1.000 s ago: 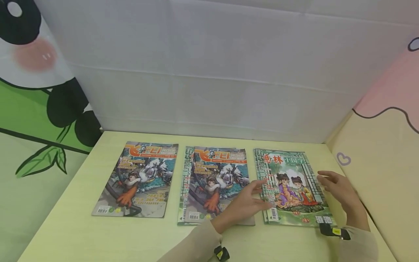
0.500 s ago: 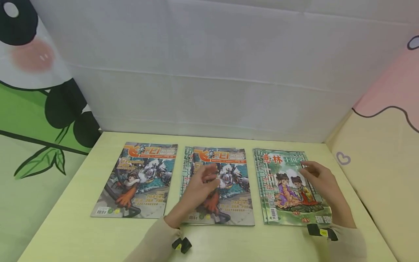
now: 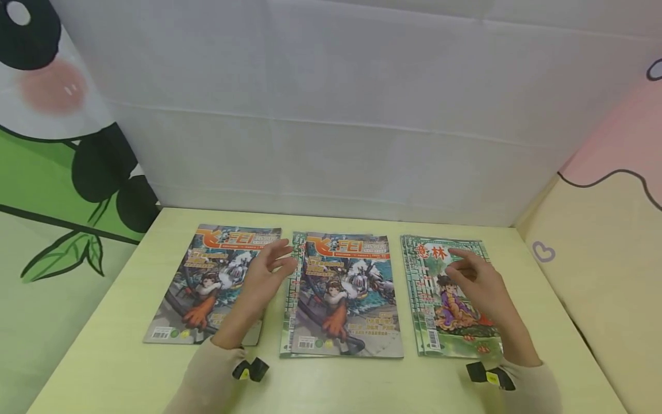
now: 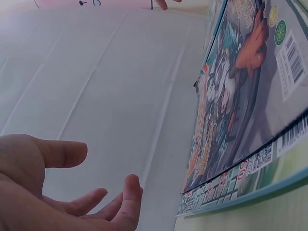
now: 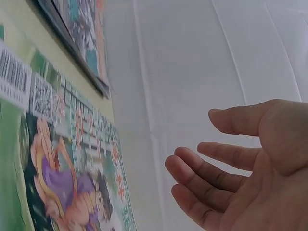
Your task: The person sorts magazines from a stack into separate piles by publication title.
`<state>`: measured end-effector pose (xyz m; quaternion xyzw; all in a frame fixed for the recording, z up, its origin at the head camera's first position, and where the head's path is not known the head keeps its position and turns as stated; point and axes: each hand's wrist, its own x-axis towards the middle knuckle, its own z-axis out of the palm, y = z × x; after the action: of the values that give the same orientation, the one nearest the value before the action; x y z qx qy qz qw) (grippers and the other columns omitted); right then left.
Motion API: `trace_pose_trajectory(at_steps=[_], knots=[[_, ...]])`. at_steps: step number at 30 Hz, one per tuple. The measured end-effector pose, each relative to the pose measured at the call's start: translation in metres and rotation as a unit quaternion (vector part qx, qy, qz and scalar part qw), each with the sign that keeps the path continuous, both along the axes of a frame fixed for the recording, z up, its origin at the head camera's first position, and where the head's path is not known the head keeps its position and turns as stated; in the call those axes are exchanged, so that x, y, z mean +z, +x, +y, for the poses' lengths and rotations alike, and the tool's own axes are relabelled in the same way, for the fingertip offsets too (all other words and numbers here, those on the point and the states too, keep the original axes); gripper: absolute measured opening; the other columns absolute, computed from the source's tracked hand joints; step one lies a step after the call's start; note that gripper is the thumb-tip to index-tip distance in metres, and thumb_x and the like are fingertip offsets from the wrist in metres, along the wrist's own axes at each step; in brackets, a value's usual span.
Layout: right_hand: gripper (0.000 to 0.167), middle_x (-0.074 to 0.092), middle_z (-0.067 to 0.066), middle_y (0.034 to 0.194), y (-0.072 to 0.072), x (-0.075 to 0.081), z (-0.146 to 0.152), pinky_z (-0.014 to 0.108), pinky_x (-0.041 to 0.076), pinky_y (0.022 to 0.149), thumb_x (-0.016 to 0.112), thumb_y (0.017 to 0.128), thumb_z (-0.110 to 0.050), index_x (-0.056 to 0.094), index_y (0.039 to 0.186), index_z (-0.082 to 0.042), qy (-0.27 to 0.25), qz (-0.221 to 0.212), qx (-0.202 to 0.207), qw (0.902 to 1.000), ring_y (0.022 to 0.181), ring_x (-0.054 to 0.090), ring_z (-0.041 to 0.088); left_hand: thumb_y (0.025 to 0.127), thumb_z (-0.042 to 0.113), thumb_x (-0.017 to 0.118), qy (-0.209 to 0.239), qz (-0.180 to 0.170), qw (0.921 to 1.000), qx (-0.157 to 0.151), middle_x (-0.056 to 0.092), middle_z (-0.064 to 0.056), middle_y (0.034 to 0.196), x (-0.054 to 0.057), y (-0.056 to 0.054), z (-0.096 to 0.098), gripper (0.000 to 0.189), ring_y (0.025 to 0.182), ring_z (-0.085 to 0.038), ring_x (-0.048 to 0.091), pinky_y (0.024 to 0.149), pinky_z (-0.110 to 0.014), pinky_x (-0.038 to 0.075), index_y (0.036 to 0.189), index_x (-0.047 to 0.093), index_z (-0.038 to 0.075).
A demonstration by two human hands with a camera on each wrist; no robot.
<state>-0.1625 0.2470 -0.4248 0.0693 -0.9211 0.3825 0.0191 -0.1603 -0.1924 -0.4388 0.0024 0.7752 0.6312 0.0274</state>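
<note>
Currently, left hand (image 3: pixel 261 279): thumb and fingers apart, fingers loosely bent, above the three o'clock side of a flat, grey-and-teal paper magazine with an orange FEI title (image 3: pixel 199 287).
Nine o'clock of left hand: most of that cover, lying on the pale yellow tabletop (image 3: pixel 372 385).
Three o'clock of left hand: a matching grey-and-teal paper magazine with the same orange title (image 3: pixel 357 299), lying over a green-patterned paper magazine (image 3: pixel 287 336) that shows along its nine o'clock edge; the left wrist view shows space between pile and fingers.
Right hand (image 3: pixel 482 287): thumb and fingers likewise apart, above the three o'clock part of a rectangular pile of green paper magazines with a purple-robed cartoon figure (image 3: pixel 450 313); the right wrist view shows a gap between fingers and cover.
Twelve o'clock of everything: a white, creased cloth backdrop (image 3: pixel 336 126).
</note>
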Motion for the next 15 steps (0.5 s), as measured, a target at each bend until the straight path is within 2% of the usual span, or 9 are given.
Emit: trace_pose_trajectory(at_steps=[2,3,8,11,15], knots=[[0.052,0.074,0.02,0.125,0.001,0.002,-0.008,0.029,0.058,0.091,0.065,0.114,-0.018,0.052,0.161,-0.001,-0.004,0.002,0.003,1.0,0.115,0.075,0.04,0.112,0.016,0.068,0.003,0.001,1.0,-0.003,0.05,-0.029,0.165,0.0,-0.001,-0.004,0.065,0.149,-0.047,0.052,0.12,-0.062,0.047,0.167,0.039,-0.002],[0.052,0.074,0.02,0.125,0.001,0.002,-0.011,0.024,0.056,0.089,0.066,0.114,-0.016,0.052,0.162,-0.001,-0.005,0.002,0.004,1.0,0.114,0.075,0.039,0.113,0.016,0.067,0.006,-0.001,1.0,-0.005,0.049,-0.03,0.166,-0.001,-0.001,-0.006,0.065,0.15,-0.048,0.051,0.121,-0.062,0.047,0.168,0.038,-0.002],[0.052,0.074,0.022,0.127,0.0,-0.001,-0.021,0.021,0.056,0.085,0.065,0.114,-0.014,0.051,0.163,-0.001,-0.034,-0.006,0.002,0.9994,0.112,0.076,0.039,0.113,0.018,0.068,0.0,-0.006,1.0,-0.007,0.048,-0.03,0.166,-0.003,-0.003,-0.007,0.066,0.15,-0.048,0.051,0.12,-0.063,0.047,0.168,0.038,-0.002],[0.053,0.074,0.024,0.128,-0.001,-0.006,-0.027,0.024,0.057,0.08,0.065,0.114,-0.014,0.051,0.163,0.0,-0.057,-0.015,0.003,0.9982,0.112,0.075,0.04,0.112,0.017,0.068,-0.007,-0.009,0.9999,-0.005,0.05,-0.03,0.164,-0.005,-0.003,-0.006,0.064,0.148,-0.049,0.052,0.119,-0.064,0.048,0.167,0.04,-0.003],[0.055,0.073,0.023,0.131,-0.003,-0.016,-0.038,0.031,0.059,0.082,0.065,0.114,-0.017,0.049,0.164,-0.001,-0.084,-0.046,0.009,0.9954,0.116,0.074,0.039,0.111,0.013,0.067,-0.008,-0.025,0.9996,-0.013,0.051,-0.032,0.163,-0.011,-0.004,-0.002,0.062,0.148,-0.05,0.052,0.119,-0.064,0.048,0.165,0.041,-0.005]])
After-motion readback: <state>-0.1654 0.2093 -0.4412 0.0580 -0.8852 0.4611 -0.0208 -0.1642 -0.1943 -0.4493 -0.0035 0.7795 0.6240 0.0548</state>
